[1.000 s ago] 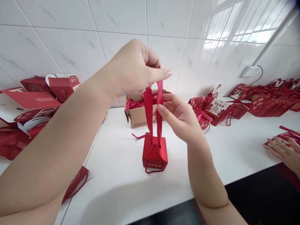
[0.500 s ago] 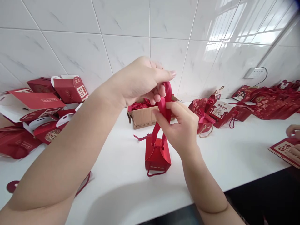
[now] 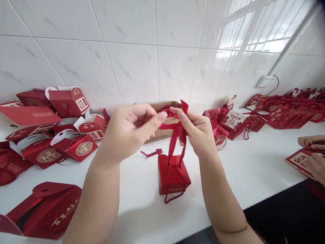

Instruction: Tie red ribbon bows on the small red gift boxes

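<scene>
A small red gift box [image 3: 173, 176] stands on the white counter [image 3: 248, 162]. A red ribbon [image 3: 175, 144] runs up from holes in its top flap. My right hand [image 3: 196, 130] pinches the ribbon above the box, one end sticking up past the thumb. My left hand [image 3: 132, 127] pinches the ribbon's other end and holds it out to the left, so the ribbon stretches between both hands. A thin red cord loop hangs from the box's front.
A cardboard box [image 3: 162, 133] of red ribbons sits behind my hands. Red folded boxes [image 3: 68, 101] pile up at the left, one [image 3: 43, 210] near the front edge. Red gift bags [image 3: 236, 122] line the right. Another person's hands [image 3: 313, 156] handle a red card at the far right.
My hands have come down from high above the box. The ribbon, held straight up a second ago, is now crossed and pulled sideways between my hands. The view dipped lower.
</scene>
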`<state>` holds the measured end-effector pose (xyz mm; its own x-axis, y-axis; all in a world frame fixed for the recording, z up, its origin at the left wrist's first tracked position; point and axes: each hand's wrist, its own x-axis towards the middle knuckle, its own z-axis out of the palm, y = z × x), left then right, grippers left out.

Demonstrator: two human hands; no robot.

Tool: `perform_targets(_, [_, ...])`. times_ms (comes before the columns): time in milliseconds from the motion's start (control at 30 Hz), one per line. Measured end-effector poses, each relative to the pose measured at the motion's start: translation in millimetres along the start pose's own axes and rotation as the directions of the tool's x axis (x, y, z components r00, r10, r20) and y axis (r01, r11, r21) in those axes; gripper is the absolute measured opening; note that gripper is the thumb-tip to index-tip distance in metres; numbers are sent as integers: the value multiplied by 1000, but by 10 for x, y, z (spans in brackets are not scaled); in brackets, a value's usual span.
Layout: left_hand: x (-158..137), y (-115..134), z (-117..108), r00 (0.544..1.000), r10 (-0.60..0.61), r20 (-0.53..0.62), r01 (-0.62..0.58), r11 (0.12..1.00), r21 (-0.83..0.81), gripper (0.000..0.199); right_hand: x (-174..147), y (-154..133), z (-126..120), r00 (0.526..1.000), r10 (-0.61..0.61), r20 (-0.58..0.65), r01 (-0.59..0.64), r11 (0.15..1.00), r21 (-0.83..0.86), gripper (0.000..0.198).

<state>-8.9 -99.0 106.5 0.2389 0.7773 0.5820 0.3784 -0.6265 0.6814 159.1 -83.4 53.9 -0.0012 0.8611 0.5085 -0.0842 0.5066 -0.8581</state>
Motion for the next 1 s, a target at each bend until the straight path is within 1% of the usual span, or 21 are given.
perform_targets(33, [-77, -9, 1, 998, 47, 34, -48, 998, 28, 29, 3, -10, -17, 999, 33, 30, -33, 999, 17, 34])
perform_targets(67, [-143, -21, 6, 990, 95, 106, -101, 994, 52, 26, 7, -17, -31, 997, 59, 58, -61, 998, 35, 35])
perform_targets(133, [-236, -58, 31, 947, 166, 275, -196, 977, 85, 19, 14, -23, -50, 987, 101, 122, -109, 992, 64, 37])
perform_targets(200, [-278, -104, 68, 894, 173, 413, -243, 962, 123, 16, 21, -21, -61, 970, 140, 196, -157, 985, 74, 38])
perform_targets(267, [-281, -154, 96, 862, 148, 484, -253, 954, 159, 16, 26, -17, -74, 951, 168, 259, -194, 978, 75, 39])
perform_targets(367, [-256, -223, 97, 843, 117, 525, -259, 944, 206, 20, 39, -12, -109, 939, 165, 301, -198, 977, 84, 39])
perform_targets(500, [-226, -295, 100, 837, 36, 547, -238, 923, 303, 22, 59, -6, -156, 935, 145, 323, -188, 976, 106, 38])
perform_targets(533, [-222, -310, 121, 841, 16, 541, -232, 913, 335, 24, 62, -5, -159, 926, 151, 346, -202, 972, 116, 38])
perform_targets(633, [-213, -356, 204, 873, -52, 486, -198, 872, 448, 32, 56, -9, -149, 889, 157, 430, -236, 962, 135, 39])
perform_targets(667, [-209, -372, 218, 872, -76, 484, -183, 865, 466, 34, 49, -15, -143, 884, 148, 443, -227, 965, 130, 39])
perform_targets(700, [-203, -385, 217, 856, -97, 508, -175, 870, 461, 35, 39, -24, -137, 887, 131, 442, -202, 972, 116, 39])
perform_targets(733, [-195, -396, 198, 825, -109, 554, -172, 886, 430, 36, 26, -36, -133, 898, 109, 427, -162, 983, 91, 40])
perform_targets(767, [-186, -404, 164, 791, -106, 603, -167, 910, 380, 36, 11, -51, -131, 913, 78, 400, -107, 993, 52, 40])
perform_targets(800, [-175, -409, 121, 767, -93, 635, -152, 935, 321, 36, -6, -66, -131, 931, 36, 364, -39, 999, -1, 40])
perform_targets(833, [-163, -411, 75, 766, -75, 638, -125, 957, 263, 35, -22, -81, -131, 944, -14, 330, 38, 997, -67, 39])
perform_targets(867, [-151, -411, 36, 792, -69, 607, -82, 972, 218, 33, -37, -94, -131, 951, -69, 302, 116, 983, -140, 39])
perform_targets(900, [-138, -412, 10, 830, -73, 553, -30, 984, 176, 30, -49, -101, -130, 951, -126, 283, 190, 959, -211, 39])
perform_targets(933, [-126, -415, 3, 870, -86, 485, 26, 991, 129, 26, -56, -103, -128, 945, -183, 272, 257, 928, -271, 39])
perform_targets(967, [-113, -424, 16, 899, -110, 424, 85, 993, 77, 24, -58, -99, -124, 935, -236, 265, 315, 894, -317, 39])
perform_targets(1000, [-100, -438, 47, 916, -135, 378, 141, 990, 13, 25, -56, -91, -119, 924, -280, 260, 361, 865, -350, 39])
